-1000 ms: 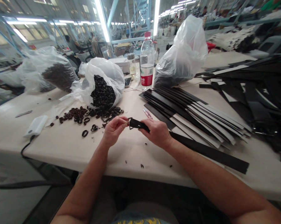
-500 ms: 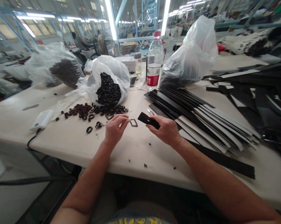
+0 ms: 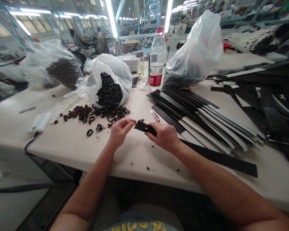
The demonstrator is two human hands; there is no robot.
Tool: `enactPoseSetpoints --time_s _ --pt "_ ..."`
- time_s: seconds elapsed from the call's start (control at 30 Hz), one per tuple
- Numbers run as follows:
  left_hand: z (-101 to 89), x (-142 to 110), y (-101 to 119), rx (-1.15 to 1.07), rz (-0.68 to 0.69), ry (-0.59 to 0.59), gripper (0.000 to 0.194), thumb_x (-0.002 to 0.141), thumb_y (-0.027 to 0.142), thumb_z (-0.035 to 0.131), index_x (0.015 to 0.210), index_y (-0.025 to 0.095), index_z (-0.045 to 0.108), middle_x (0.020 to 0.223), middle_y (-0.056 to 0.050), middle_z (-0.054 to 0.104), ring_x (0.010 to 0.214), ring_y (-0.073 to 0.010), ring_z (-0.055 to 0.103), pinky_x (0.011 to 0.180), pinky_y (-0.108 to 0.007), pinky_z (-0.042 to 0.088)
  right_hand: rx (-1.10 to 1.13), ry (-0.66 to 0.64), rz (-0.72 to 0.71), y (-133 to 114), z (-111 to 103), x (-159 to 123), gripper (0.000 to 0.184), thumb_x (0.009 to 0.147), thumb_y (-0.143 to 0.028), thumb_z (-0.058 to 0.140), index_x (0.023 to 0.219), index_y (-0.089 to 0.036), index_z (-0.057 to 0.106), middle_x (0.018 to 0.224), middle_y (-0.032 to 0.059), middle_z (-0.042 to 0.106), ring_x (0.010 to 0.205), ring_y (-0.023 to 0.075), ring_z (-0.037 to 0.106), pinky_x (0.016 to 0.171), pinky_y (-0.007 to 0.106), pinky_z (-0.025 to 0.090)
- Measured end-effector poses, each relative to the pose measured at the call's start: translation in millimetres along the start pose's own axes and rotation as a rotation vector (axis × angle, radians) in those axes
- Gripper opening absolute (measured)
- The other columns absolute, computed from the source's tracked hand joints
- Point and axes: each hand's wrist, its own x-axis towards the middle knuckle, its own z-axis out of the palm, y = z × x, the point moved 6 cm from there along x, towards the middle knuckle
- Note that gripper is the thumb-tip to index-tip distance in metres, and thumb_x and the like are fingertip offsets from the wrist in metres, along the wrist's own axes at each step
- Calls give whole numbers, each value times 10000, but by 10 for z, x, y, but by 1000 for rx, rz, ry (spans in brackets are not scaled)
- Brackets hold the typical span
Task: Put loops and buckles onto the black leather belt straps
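My left hand (image 3: 121,131) is closed in a pinch on a small rectangular metal buckle (image 3: 141,120). The buckle lies against the end of a black strap (image 3: 142,127), partly hidden behind it; I cannot tell whether the strap passes through it. My right hand (image 3: 164,135) grips the strap between thumb and fingers. A pale slot shows in the strap near my right fingertips. Just beyond my right hand lies a pair of pink-handled thread snips (image 3: 155,115). Black loops (image 3: 99,127) and a heap of small dark red rings (image 3: 79,113) lie left of my left hand.
Behind the hands are an open plastic bag of black loops (image 3: 110,91), a bottle (image 3: 156,61) and a full plastic bag (image 3: 194,54). Black and white strips (image 3: 207,123) are stacked at right. A white charger box (image 3: 40,123) with a cable sits at left.
The buckle and the strap's end have come together; before, a gap lay between them. My right hand has moved left, uncovering more of the snips.
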Motion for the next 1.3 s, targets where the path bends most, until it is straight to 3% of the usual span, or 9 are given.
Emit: enactPoseSetpoints --time_s 0.2,0.37,0.53,0.73,0.9,1.03,1.17,1.3 --pt "90 -9 -38 -153 -120 -73 271 716 384 783 679 148 654 955 -63 732 798 -148 619 790 -282 485 -7 11 13 -5 -1 5 265 897 -413 589 1017 -189 665 933 46 732 775 185 659 643 289 354" --pt "254 -70 -50 -49 -122 -124 260 705 375 771 659 146 655 618 19 594 593 -93 476 597 -227 381 97 -20 57 -42 8 4 290 871 -424 631 1027 -182 665 918 60 725 789 184 644 654 271 351" --pt "218 -66 -45 54 -47 -109 240 740 363 733 663 147 658 588 27 540 570 -86 424 551 -226 313 282 -274 213 74 47 46 221 827 -392 650 920 -196 693 775 18 690 697 147 589 622 249 331" --pt "99 -32 -65 -19 -131 -38 240 689 360 764 641 147 663 571 27 548 553 -83 421 547 -224 317 466 -457 174 138 52 74 207 836 -328 586 849 -159 705 703 7 657 647 122 543 608 237 336" --pt "152 -42 -23 -23 -74 -40 174 673 301 787 627 158 699 652 9 580 633 -98 493 598 -223 376 714 -400 204 66 130 32 203 856 -263 537 924 -149 691 773 19 707 669 114 597 654 227 412" --pt "179 -46 7 -8 10 -15 139 669 287 798 648 171 723 715 -4 596 679 -113 542 618 -226 418 915 -378 238 13 203 1 237 868 -342 546 909 -139 661 760 33 702 676 124 630 649 230 461" --pt "210 -59 5 -29 -14 8 212 654 274 809 824 166 741 774 -12 645 693 -118 573 633 -226 459 1059 -365 296 1 266 -16 354 854 -470 592 917 -129 662 716 35 683 625 117 615 602 227 463" --pt "220 -62 -13 -154 -68 49 699 589 233 854 1240 185 603 737 39 619 649 -102 571 630 -216 486 1119 -318 396 31 314 -34 421 806 -543 643 851 -125 670 643 25 654 561 108 585 548 221 443"
